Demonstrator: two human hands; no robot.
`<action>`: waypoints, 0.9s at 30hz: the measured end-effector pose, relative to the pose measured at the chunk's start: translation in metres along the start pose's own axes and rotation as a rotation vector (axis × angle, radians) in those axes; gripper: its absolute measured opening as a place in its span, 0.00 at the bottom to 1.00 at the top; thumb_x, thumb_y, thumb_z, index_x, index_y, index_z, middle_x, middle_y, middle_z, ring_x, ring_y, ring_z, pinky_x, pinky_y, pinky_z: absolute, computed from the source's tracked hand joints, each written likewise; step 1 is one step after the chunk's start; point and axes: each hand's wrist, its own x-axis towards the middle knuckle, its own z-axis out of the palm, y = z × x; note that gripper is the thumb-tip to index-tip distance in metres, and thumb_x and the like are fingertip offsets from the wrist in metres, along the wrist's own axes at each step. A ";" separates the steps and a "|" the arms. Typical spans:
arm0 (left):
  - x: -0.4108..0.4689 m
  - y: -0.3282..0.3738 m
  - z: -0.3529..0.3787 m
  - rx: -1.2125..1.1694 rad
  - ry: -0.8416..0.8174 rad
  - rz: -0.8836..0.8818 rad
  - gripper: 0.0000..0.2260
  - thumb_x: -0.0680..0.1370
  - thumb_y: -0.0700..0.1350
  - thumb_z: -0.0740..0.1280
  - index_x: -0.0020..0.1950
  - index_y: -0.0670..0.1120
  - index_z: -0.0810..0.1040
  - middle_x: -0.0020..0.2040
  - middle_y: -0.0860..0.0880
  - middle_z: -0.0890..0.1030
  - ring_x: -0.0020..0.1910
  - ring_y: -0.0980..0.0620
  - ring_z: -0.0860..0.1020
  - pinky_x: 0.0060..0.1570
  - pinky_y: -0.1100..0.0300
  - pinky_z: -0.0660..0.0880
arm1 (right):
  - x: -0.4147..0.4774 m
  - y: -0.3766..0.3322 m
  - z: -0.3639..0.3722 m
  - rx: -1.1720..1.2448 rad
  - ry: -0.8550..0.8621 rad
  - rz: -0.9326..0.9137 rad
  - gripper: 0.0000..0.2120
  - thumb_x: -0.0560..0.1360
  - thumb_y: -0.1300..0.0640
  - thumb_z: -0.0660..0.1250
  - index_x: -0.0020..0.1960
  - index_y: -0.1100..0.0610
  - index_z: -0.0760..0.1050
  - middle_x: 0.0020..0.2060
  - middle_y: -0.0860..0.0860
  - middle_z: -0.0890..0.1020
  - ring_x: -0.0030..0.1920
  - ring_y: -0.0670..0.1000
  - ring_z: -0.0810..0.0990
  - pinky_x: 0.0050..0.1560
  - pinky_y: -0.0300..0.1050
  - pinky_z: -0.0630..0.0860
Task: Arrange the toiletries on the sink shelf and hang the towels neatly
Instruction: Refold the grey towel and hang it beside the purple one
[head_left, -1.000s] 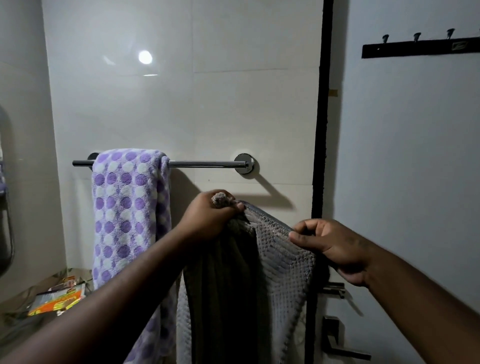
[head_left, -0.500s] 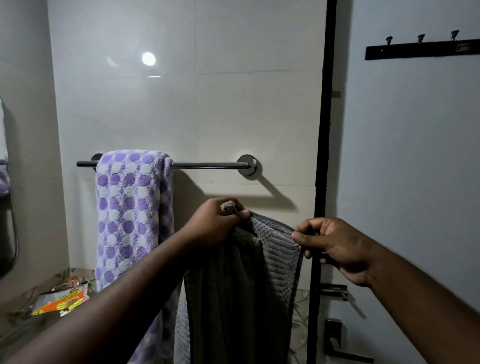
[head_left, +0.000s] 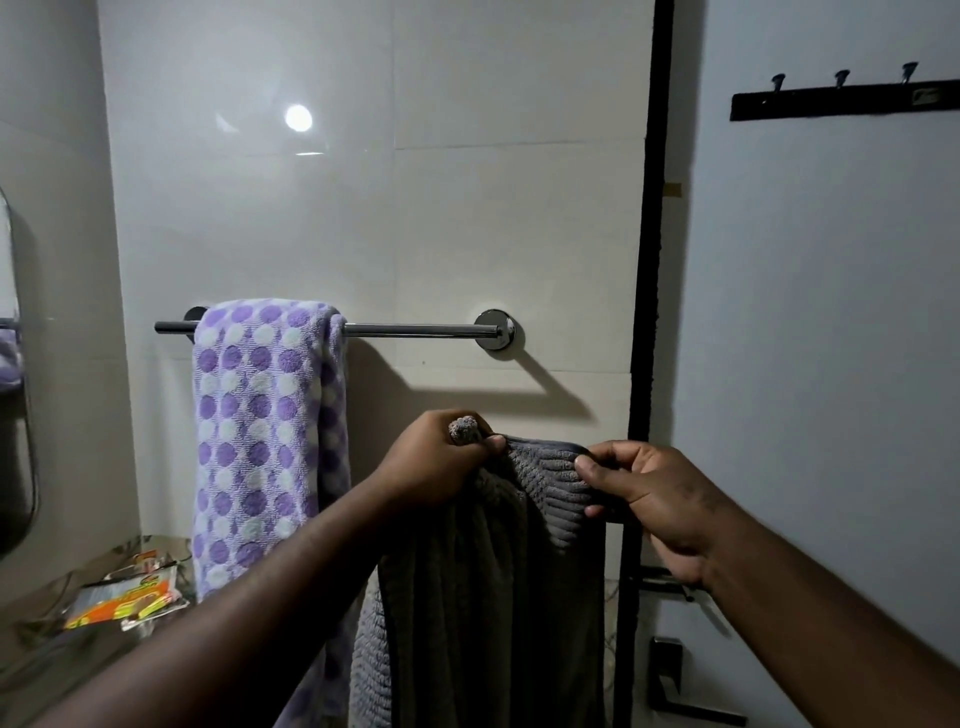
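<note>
Left hand (head_left: 441, 462) and right hand (head_left: 649, 499) both grip the grey towel (head_left: 493, 582) by its top edge, below the 3 o'clock end of the rail (head_left: 415, 330). Dotted towel (head_left: 260, 415) already hangs at 9 o'clock; grey one isn't up yet, toiletries probably pending.

The towel bar (head_left: 415, 330) across the middle is polished, mirror-bright metal. The polka-dot towel (head_left: 260, 415) at centre left is soft, nubby cloth, and the grey towel (head_left: 545, 493) at lower centre is matt, ribbed cloth. The wall tiles (head_left: 415, 208) are smooth and glossy, the door (head_left: 831, 364) at right is matt, and the packet (head_left: 130, 597) at lower left is shiny plastic.
</note>
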 end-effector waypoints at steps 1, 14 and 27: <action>0.000 -0.001 0.000 -0.007 -0.010 -0.004 0.08 0.75 0.52 0.75 0.42 0.49 0.85 0.38 0.50 0.86 0.34 0.58 0.78 0.42 0.55 0.78 | 0.000 -0.002 -0.001 0.012 0.027 -0.013 0.03 0.77 0.63 0.70 0.48 0.62 0.82 0.38 0.53 0.85 0.37 0.46 0.82 0.35 0.37 0.79; 0.007 0.041 0.015 0.988 -0.361 0.018 0.20 0.75 0.60 0.72 0.48 0.42 0.80 0.48 0.44 0.83 0.44 0.43 0.77 0.41 0.53 0.74 | -0.004 -0.023 -0.014 0.039 0.304 -0.157 0.04 0.77 0.64 0.70 0.49 0.62 0.83 0.37 0.53 0.84 0.31 0.46 0.80 0.29 0.35 0.77; 0.004 0.063 0.044 -0.691 -0.447 -0.319 0.06 0.81 0.41 0.68 0.44 0.44 0.78 0.39 0.43 0.80 0.35 0.50 0.80 0.39 0.58 0.79 | -0.009 0.004 -0.002 0.112 -0.059 0.152 0.06 0.79 0.65 0.67 0.47 0.58 0.81 0.39 0.55 0.86 0.36 0.49 0.83 0.41 0.42 0.79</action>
